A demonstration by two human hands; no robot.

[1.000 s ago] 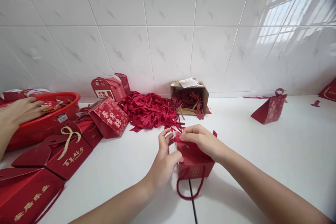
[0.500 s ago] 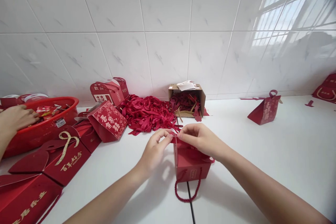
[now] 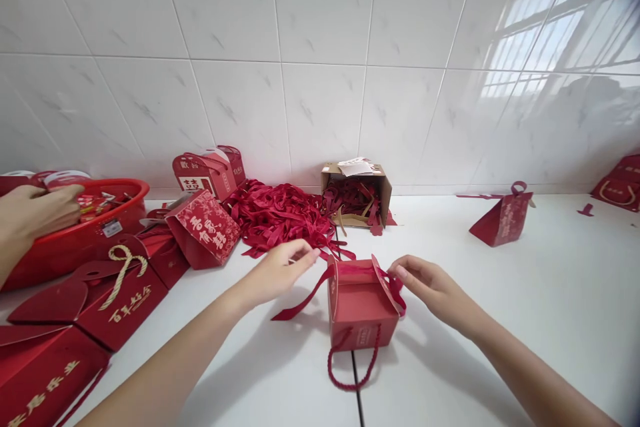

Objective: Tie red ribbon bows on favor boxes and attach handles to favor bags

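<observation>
A small red gift box (image 3: 364,307) stands on the white table in front of me, its rope handle hanging over the near side. A dark red ribbon (image 3: 306,303) passes across its top; one end trails loose to the left, the rest bunches at the right side. Left of the box, my left hand (image 3: 280,272) hovers with thumb and forefinger apart, holding nothing. On the other side, my right hand (image 3: 433,287) has its fingertips closed on the ribbon by the box's right panel.
Behind lie a heap of red ribbons (image 3: 280,217) and an open cardboard box (image 3: 385,197) of ribbons. Red gift boxes (image 3: 133,297) line the left, beside a red basin (image 3: 125,213) of sweets with another person's hand (image 3: 40,213). A wedge-shaped red box (image 3: 503,223) stands right.
My hands have parted from above the box, left and right. The ribbon's left end has come free of my left hand and hangs loose. The other person's hand has shifted at the basin.
</observation>
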